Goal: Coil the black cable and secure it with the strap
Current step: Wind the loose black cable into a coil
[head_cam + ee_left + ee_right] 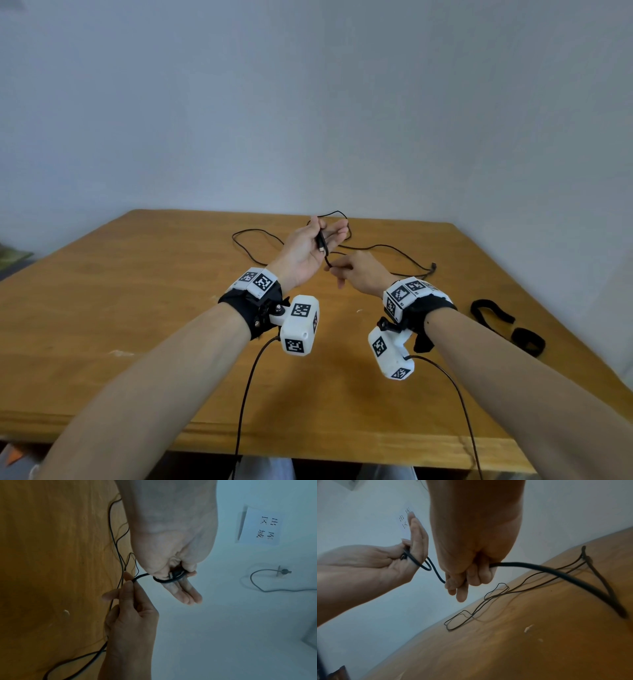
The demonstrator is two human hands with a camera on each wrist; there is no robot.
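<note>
Wooden table (137,308) under me: my left hand (310,248) thumb-pins the black cable (394,248) end, my right hand (356,270) pinches it just beside; slack trails toward the far edge, strap (493,313) near the right edge.

A big wooden table (137,325) fills the low part of the head view. Its top is a warm yellow-brown, with wavy grain lines and a few small pale marks. The front edge has a rounded lip. The far edge sits right by a plain, pale wall (308,102), which looks a bit blue and grey in the soft, even light. A white paper sign (260,527) with dark printed letters (they look Chinese) is stuck on the wall. Near it, a grey cord (257,582) hangs in a loop from a small dark plug on the wall.
</note>
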